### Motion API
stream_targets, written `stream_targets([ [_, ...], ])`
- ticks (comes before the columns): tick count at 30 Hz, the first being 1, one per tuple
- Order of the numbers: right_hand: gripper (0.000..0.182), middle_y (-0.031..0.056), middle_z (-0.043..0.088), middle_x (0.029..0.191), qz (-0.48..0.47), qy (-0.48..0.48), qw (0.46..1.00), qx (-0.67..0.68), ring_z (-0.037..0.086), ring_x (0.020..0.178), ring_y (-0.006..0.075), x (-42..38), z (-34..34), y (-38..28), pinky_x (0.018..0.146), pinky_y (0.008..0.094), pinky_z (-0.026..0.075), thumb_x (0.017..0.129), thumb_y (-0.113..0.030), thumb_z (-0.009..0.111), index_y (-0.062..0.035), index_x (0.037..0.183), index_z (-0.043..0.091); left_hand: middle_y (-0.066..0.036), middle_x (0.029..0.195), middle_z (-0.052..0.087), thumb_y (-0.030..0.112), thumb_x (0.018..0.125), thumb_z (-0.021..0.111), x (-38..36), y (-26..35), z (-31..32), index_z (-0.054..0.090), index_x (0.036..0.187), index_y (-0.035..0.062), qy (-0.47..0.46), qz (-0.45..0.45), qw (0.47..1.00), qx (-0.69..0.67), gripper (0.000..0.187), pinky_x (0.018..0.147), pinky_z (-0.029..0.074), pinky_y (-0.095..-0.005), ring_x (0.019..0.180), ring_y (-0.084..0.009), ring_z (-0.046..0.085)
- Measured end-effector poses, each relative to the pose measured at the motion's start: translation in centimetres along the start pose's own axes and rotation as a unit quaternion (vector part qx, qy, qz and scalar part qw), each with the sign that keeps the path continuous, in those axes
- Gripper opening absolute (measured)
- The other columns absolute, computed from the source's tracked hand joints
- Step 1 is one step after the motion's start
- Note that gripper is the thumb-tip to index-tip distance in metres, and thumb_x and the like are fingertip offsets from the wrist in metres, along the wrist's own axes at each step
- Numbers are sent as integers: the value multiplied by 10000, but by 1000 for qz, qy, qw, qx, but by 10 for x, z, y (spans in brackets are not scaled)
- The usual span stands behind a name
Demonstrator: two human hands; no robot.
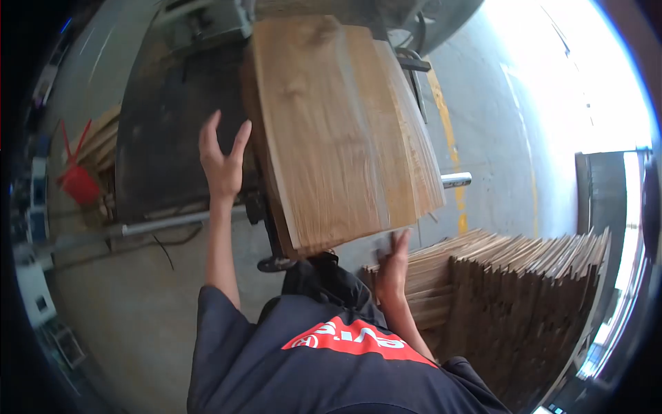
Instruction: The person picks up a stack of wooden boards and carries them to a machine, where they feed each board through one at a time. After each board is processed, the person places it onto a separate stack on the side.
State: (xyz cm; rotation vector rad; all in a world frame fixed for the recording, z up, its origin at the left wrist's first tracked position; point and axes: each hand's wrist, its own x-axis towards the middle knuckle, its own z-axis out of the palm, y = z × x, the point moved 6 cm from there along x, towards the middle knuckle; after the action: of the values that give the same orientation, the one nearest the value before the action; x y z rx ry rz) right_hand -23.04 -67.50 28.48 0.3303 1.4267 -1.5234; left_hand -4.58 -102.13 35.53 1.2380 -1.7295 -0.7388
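Note:
A stack of wooden boards (324, 131) lies in front of me, several pale brown boards fanned out to the right and slightly blurred. My left hand (224, 162) is held just left of the stack, thumb and fingers spread, with nothing in it. Below the stack's near right corner is my right hand (393, 269), its fingers apart and partly smeared by motion, fingertips close to the board edge. Under and left of the boards is a dark machine table (172, 152) with a metal rail (172, 224) along its near side.
At my right stands a large pile of thin wooden boards (524, 297) on edge. A metal bar end (456, 180) sticks out right of the stack. Grey machine parts (207, 24) stand at the far side. A red container (79, 185) and more wood (103, 141) are at left.

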Motion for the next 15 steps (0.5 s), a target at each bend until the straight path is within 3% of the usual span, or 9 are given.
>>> stream_targets([
  [1,960,196,324,1634,-222,97,962,-128,311,1495,337,-12,-4,-40,1246,448,192,999,-708,420,36,1588,272,-225,1412,566,416,935,750,-33,-13,-11,551,1399,-48,20,-44,998,-41,686,1159,356,-435,1379,-329,484],
  [2,889,207,326,1629,-434,183,851,-232,307,1498,345,-35,5,-73,1242,458,201,1025,-624,495,36,1582,285,-195,1381,604,386,962,727,-66,-24,-20,578,1380,-37,39,-79,993,-83,614,1137,377,-401,1342,-289,527],
  [4,900,250,357,1597,-587,142,715,-353,307,1499,384,-59,47,-101,1214,508,236,939,-487,712,27,1564,316,-152,1367,623,377,981,704,-136,-46,-40,606,1362,-5,68,-199,965,-154,548,1103,392,-395,1311,-259,547],
  [6,1101,267,370,1575,-581,120,598,-538,333,1472,425,-68,104,-107,1199,549,250,762,-594,831,17,1543,351,-128,1361,629,365,993,686,-194,-52,-57,631,1338,27,89,-205,968,-110,487,1074,403,-404,1276,-247,573],
  [8,1368,353,292,1585,-519,125,602,-593,262,1496,483,-47,142,-99,1203,608,201,569,-729,875,44,1551,320,-123,1350,636,356,994,685,-237,-59,-68,641,1322,28,75,-210,968,-118,465,1071,405,-418,1272,-242,577],
  [9,1368,353,292,1585,-521,126,609,-584,262,1496,483,-41,153,-95,1203,608,201,569,-729,875,44,1551,320,-117,1339,643,347,996,683,-249,-62,-76,650,1305,29,50,-217,966,-128,445,1068,406,-433,1268,-237,580],
  [11,1521,443,177,1586,-430,112,610,-656,134,1524,546,-19,171,-78,1197,679,119,466,-805,861,42,1581,266,-118,1320,653,338,996,682,-263,-43,-101,657,1287,29,33,-183,979,-83,426,1062,409,-432,1257,-238,587],
  [13,1572,462,138,1584,-423,109,625,-647,77,1530,554,-16,176,-77,1191,701,78,433,-824,855,44,1590,240,-119,1301,662,329,996,682,-264,-38,-113,665,1269,28,22,-157,986,-50,407,1057,412,-431,1247,-238,593],
  [15,1623,481,98,1582,-406,112,637,-646,20,1536,562,-13,174,-72,1184,722,38,399,-842,850,46,1599,214,-119,1261,677,309,987,696,-273,-48,-119,682,1219,20,9,-190,978,-83,370,1033,428,-395,1226,-244,602],
])
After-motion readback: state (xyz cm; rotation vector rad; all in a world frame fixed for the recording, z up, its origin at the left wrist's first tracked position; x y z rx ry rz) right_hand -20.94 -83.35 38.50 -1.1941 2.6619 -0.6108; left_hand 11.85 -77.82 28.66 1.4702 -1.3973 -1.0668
